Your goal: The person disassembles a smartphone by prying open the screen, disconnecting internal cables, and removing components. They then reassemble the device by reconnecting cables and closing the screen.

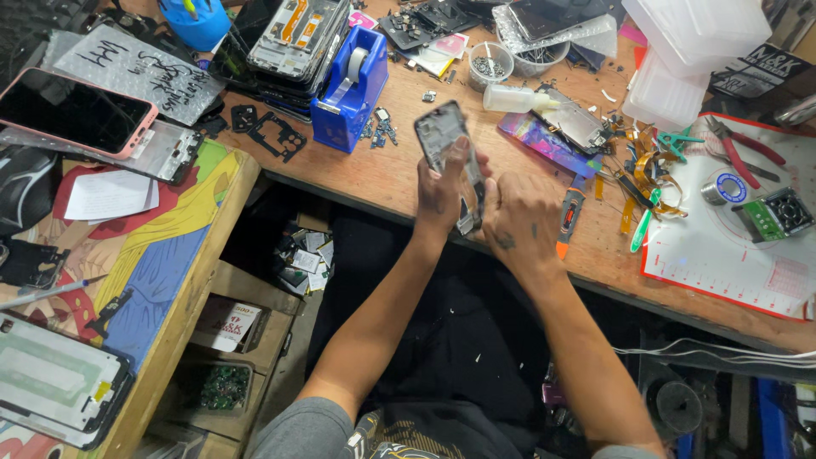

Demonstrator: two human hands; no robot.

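I hold a stripped phone frame [442,136] upright over the front edge of the wooden workbench [408,178]. My left hand [442,191] grips its lower part, thumb pressed on the frame's side. My right hand [520,223] is closed against the frame's lower right edge, fingers curled on it. What lies between the fingers is hidden. An orange utility knife [569,219] lies on the bench just right of my right hand.
A blue tape dispenser [350,85], a white squeeze bottle [514,99], a small round tub of screws [490,64], red-handled pliers [744,153] and a white mat [722,246] sit on the bench. A pink phone [72,110] and phone screens lie on the left table.
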